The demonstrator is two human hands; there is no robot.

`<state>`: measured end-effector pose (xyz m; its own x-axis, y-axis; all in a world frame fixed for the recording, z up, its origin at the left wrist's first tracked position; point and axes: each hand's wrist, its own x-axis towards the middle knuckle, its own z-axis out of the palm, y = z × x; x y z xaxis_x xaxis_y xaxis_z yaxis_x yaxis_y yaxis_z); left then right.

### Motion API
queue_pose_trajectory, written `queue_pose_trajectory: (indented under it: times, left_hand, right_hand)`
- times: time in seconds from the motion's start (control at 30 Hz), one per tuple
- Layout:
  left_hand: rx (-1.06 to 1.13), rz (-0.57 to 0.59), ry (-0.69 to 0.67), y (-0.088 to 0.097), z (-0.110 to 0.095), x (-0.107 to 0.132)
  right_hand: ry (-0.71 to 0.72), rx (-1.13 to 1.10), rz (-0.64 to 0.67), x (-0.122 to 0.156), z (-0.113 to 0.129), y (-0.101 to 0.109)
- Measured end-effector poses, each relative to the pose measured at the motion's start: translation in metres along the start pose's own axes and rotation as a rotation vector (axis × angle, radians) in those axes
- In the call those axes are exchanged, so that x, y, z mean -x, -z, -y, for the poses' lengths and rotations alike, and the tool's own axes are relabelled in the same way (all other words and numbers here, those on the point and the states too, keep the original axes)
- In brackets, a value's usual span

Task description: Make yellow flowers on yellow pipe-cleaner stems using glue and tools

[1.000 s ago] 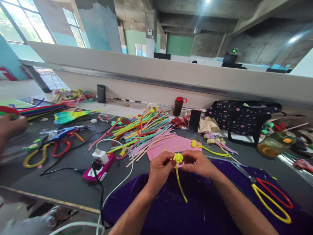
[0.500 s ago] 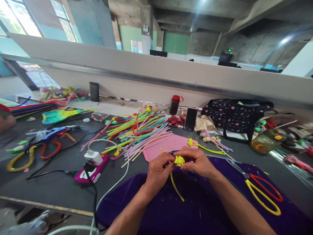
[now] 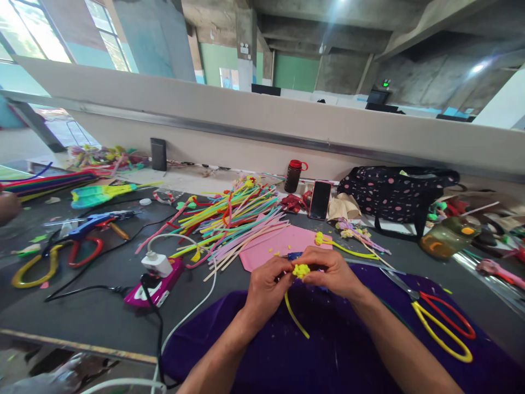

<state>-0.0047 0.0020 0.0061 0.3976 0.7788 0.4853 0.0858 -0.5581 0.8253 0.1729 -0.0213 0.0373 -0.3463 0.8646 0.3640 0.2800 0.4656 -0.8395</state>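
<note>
Both hands meet over the purple cloth and pinch a small yellow pipe-cleaner flower between them. My left hand is closed at the flower's left side, and a yellow stem hangs down beneath its fingers. My right hand is closed against the other side, its thumb and forefinger touching the petals. Behind the fingers shows a blue object, mostly hidden, of a kind I cannot make out. A second yellow flower with a long stem rests on the pink sheet just beyond.
Coloured pipe cleaners are heaped behind my hands. Red-and-yellow-handled scissors lie at right; another pair and a glue gun at left. A purple power strip trails cables. Another person's hand shows at far left.
The flower has tilted slightly between my fingers, and more of the blue object shows behind it. The other person's hand at the far left has shifted lower and further out of view.
</note>
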Motion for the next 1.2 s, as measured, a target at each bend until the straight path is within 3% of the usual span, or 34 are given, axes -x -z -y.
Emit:
queue_pose_trajectory:
  times: [0.23, 0.5, 0.73, 0.93, 1.07, 1.2]
  left_hand:
    - [0.132, 0.107, 0.154, 0.0, -0.001, -0.001]
    - [0.258, 0.16, 0.263, -0.001, -0.001, 0.0]
    - [0.286, 0.145, 0.322, -0.002, -0.001, 0.0]
    - [0.44, 0.084, 0.441, -0.002, -0.001, -0.002]
    - [0.629, 0.028, 0.597, 0.009, -0.002, -0.006]
    - [0.847, 0.02, 0.705, 0.019, 0.0, -0.009]
  right_hand:
    - [-0.082, -0.065, 0.088, 0.003, 0.001, 0.003]
    - [-0.11, -0.035, 0.057, 0.003, 0.002, 0.001]
    - [-0.132, -0.065, 0.03, 0.004, 0.0, -0.002]
    - [-0.181, -0.108, 0.035, 0.003, 0.001, -0.003]
    - [-0.197, -0.227, 0.019, 0.001, -0.001, -0.006]
    - [-0.316, -0.242, -0.024, 0.0, -0.008, -0.018]
